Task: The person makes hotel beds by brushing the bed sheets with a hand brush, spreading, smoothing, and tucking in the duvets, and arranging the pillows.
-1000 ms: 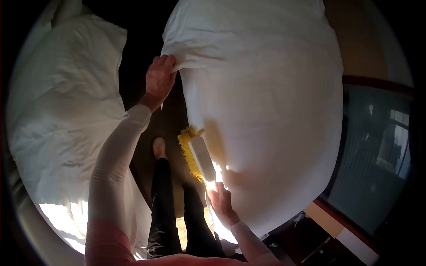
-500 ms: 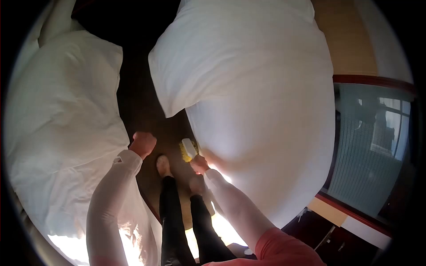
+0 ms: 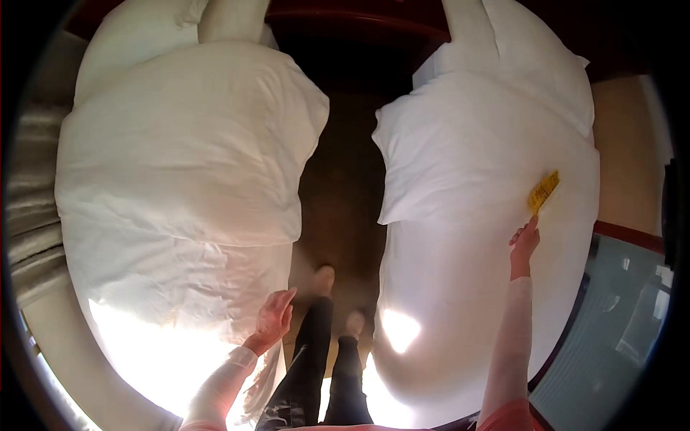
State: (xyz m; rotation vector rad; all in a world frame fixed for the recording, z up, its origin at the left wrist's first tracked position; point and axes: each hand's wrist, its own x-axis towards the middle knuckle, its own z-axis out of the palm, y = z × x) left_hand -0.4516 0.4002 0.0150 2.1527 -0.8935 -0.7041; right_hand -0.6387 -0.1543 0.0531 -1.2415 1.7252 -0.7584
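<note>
My right hand [image 3: 525, 243] is closed around the handle of a brush [image 3: 544, 192] with yellow bristles. It is held out over the right-hand bed, above the white duvet [image 3: 460, 287]; whether the bristles touch the cloth I cannot tell. Empty and loosely open, my left hand [image 3: 274, 317] hangs beside the edge of the left-hand bed, near its white bedding [image 3: 180, 258].
Between the two beds runs a dark floor strip [image 3: 338, 187], where my feet stand. A dark red wooden piece [image 3: 359, 21] lies at the far end. Right of the bed is a glass panel [image 3: 611, 337]; curtains [image 3: 36, 215] hang left.
My right hand has carried the brush from the gap between the beds up and right over the right bed. My left hand has loosened from a fist. The view has turned.
</note>
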